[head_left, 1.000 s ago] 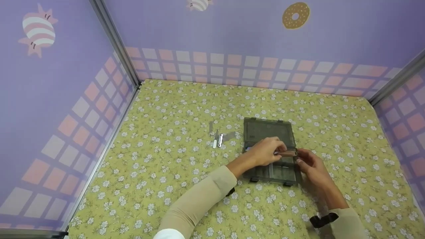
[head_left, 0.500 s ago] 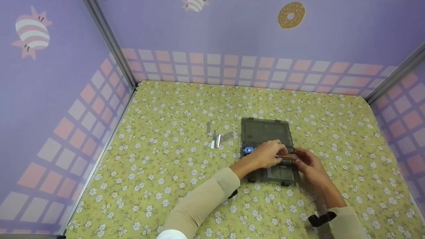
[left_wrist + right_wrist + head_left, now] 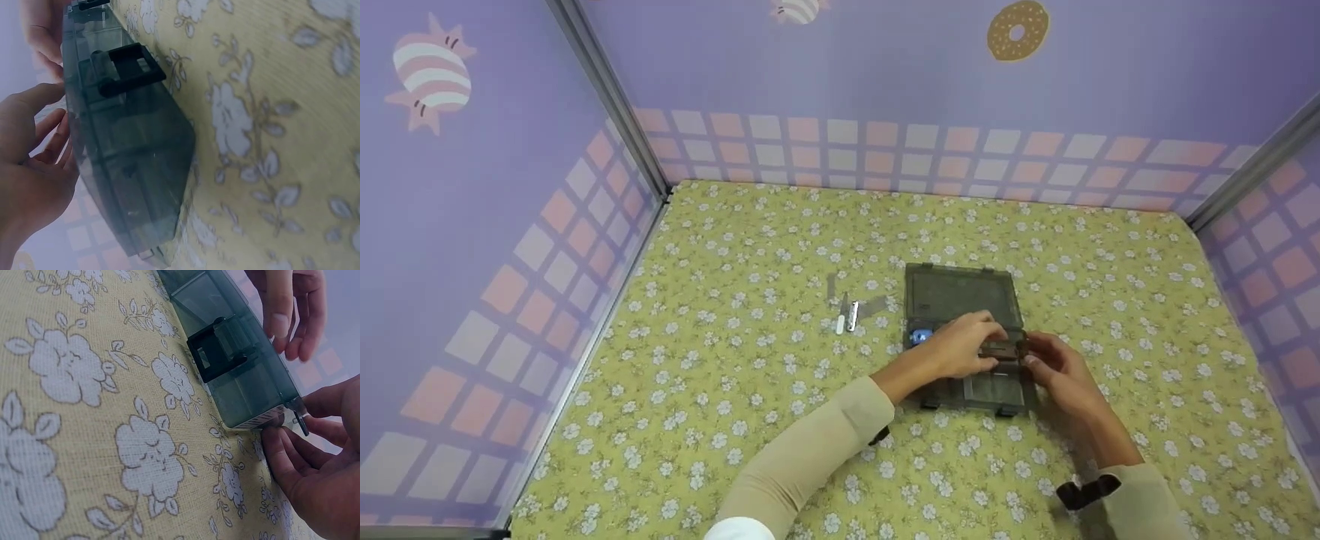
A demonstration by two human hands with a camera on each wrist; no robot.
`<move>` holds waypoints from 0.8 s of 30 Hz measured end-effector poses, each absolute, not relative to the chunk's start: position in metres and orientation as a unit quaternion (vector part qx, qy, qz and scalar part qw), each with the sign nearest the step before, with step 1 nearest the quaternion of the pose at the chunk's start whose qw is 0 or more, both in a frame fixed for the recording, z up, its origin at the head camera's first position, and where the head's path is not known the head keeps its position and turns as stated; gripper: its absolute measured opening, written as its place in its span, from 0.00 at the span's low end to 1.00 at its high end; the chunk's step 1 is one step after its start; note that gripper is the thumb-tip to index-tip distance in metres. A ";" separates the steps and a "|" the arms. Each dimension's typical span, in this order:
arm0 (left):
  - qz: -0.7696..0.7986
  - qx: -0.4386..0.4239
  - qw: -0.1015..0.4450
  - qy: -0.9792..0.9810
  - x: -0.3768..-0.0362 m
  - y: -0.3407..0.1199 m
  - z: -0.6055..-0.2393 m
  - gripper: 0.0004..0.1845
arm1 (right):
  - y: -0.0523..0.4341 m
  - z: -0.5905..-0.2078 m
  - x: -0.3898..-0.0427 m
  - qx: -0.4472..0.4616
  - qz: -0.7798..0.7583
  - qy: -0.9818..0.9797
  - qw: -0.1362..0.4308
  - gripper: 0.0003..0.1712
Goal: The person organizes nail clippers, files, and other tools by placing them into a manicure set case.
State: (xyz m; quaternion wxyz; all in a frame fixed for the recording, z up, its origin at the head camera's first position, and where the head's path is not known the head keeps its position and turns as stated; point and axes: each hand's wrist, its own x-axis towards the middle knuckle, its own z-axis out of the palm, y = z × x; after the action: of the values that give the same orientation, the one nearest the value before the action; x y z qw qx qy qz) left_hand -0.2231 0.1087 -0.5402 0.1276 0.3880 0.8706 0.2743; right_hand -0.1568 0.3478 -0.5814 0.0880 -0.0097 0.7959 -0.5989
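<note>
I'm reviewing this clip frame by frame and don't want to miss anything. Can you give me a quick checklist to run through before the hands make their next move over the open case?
1. Smoky plastic case lies open and flat on the flowered cloth: ok.
2. Left hand pinches the small brown piece above the case: ok.
3. Right hand has its fingertips on the other end of that piece: ok.
4. Which compartment the piece sits over: cannot tell, the hands hide it.
5. Blue item in the case, beside the left hand, lies apart from the piece: ok.
6. Small metal pieces lie on the cloth left of the case, out of the way: ok.
</note>
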 end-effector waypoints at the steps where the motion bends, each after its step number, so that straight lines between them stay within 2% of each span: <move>1: 0.272 0.392 0.124 0.870 -0.223 0.107 -0.539 0.22 | 0.348 -0.581 -0.157 -0.009 -0.600 0.795 0.089 0.31; 16: 0.306 0.386 0.099 0.864 -0.231 0.063 -0.531 0.22 | 0.346 -0.583 -0.157 0.001 -0.623 0.778 0.080 0.29; 24: 0.328 0.344 0.086 0.875 -0.242 0.027 -0.532 0.23 | 0.345 -0.583 -0.157 -0.002 -0.629 0.774 0.077 0.28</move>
State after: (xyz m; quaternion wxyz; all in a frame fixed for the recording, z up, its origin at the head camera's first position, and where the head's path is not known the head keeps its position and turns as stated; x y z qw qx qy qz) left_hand -0.2421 0.0270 -0.5318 0.0859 0.3441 0.8754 0.3285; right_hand -0.1574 0.3453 -0.5834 0.0765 -0.0024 0.7739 -0.6287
